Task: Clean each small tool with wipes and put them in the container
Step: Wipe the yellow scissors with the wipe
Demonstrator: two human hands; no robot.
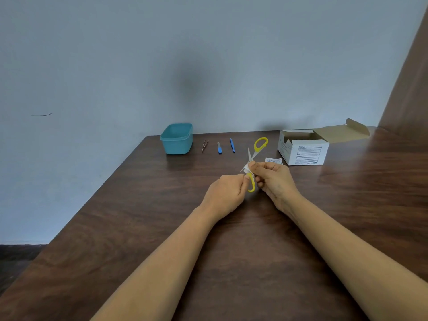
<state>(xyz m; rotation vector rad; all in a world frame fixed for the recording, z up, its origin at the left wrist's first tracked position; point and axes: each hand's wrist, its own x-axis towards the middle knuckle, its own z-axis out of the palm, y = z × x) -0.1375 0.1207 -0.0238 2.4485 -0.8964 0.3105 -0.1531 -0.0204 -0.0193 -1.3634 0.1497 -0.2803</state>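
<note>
Yellow-handled scissors (260, 144) are held spread open above the table, one handle loop up and away, the other low between my hands. My left hand (225, 193) grips the lower yellow handle. My right hand (274, 179) pinches a small white wipe (246, 167) against a blade near the pivot. A teal container (177, 139) stands open at the far left of the table. Between it and the scissors lie thin tweezers (204, 145), a small blue-handled tool (219, 148) and a blue tweezer-like tool (232, 145).
An open white cardboard box (303, 150) of wipes stands at the far right, with a torn wipe packet (273, 161) beside it. The dark wooden table (162, 216) ends at its left edge along a pale wall. A brown panel rises at the far right.
</note>
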